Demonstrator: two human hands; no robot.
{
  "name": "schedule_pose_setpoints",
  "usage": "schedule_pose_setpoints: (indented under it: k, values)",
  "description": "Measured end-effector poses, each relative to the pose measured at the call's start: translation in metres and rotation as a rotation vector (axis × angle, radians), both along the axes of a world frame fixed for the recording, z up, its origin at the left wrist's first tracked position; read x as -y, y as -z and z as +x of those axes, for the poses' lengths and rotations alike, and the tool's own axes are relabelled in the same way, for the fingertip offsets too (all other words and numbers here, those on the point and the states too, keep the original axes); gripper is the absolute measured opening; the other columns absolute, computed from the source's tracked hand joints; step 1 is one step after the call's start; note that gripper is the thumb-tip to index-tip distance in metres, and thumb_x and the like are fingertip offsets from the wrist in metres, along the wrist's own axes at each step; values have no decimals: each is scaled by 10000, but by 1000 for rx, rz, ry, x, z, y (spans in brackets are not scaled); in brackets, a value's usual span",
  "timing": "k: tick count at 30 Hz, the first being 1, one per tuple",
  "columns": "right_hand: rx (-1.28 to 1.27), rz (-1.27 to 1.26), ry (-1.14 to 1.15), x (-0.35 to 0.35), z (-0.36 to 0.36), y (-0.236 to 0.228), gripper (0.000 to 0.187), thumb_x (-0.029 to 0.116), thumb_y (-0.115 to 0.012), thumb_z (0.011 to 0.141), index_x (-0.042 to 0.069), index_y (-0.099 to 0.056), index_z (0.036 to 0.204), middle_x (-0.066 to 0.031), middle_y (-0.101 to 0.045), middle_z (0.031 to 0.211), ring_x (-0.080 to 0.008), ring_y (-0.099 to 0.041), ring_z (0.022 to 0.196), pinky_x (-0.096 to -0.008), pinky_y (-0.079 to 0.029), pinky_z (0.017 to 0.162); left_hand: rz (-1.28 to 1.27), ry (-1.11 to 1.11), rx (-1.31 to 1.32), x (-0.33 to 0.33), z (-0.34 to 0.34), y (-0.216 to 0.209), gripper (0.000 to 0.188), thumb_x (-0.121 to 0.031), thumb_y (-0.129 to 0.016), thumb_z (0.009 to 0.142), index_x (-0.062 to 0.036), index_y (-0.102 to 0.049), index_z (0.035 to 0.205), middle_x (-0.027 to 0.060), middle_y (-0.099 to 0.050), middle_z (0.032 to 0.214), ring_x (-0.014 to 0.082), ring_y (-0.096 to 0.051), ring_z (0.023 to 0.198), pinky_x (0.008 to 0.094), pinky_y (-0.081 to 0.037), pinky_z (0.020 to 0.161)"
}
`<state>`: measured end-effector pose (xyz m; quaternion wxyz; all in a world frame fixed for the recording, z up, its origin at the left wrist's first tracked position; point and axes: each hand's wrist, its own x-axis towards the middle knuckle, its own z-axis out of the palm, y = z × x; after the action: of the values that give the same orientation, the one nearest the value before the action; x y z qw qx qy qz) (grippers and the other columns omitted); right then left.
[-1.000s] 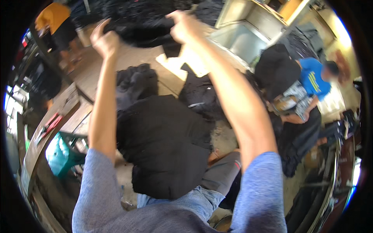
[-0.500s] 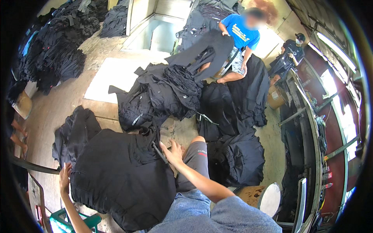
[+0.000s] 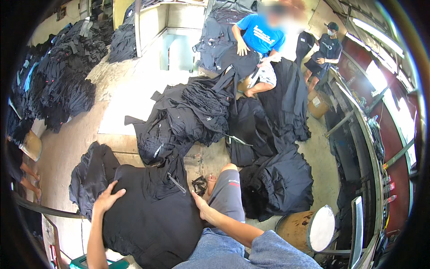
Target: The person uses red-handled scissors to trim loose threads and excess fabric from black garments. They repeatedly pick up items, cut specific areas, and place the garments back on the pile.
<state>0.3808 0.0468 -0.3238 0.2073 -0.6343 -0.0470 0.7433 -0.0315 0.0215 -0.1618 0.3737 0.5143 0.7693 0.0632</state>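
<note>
A large black garment [image 3: 152, 219] is spread over my lap, smooth on top, with a loose grey drawstring [image 3: 177, 183] at its far right edge. On its left part my left hand [image 3: 109, 198] lies flat with thumb and fingers apart. Against the garment's right edge, beside my knee, rests my right hand [image 3: 200, 206], stretched out; some of its fingers are hidden. More bunched black cloth [image 3: 92, 177] adjoins the far left. Just beyond lies a heap of black garments [image 3: 183, 112], and another black pile [image 3: 277, 184] sits right of my leg.
A person in a blue shirt [image 3: 262, 33] sits at the back, handling black cloth. Another person in dark clothes [image 3: 329, 49] stands at the far right. A brown drum with a white top [image 3: 293, 228] is at my right. Large dark clothing heaps [image 3: 67, 67] fill the far left.
My left hand has come from beside the garment onto its top. My right hand has moved down along its edge. The blue-shirted person has lowered the raised black cloth.
</note>
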Motion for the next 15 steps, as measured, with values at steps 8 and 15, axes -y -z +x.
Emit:
schedule_pose_setpoints:
  k: [8,15]
  values:
    - [-163,-50,-109,-27,21,45,959,885,-611,955,105,-689,1509,-83,-717,1510,-287,-695,1314,-497,-526,1142,168,-111,296,43,-24,59,869,-641,-675,1043,-156,-451,1728,234,-447,1758,377,-408,1643,445,-321,1330]
    - [-259,10,143,-67,32,14,523,529,-680,1091,61,-765,1306,-138,-801,1340,-317,-752,1165,-493,-564,1084,110,-111,121,36,-5,40,912,-682,-653,1027,-160,-428,1740,273,-504,1706,411,-473,1600,455,-358,1311]
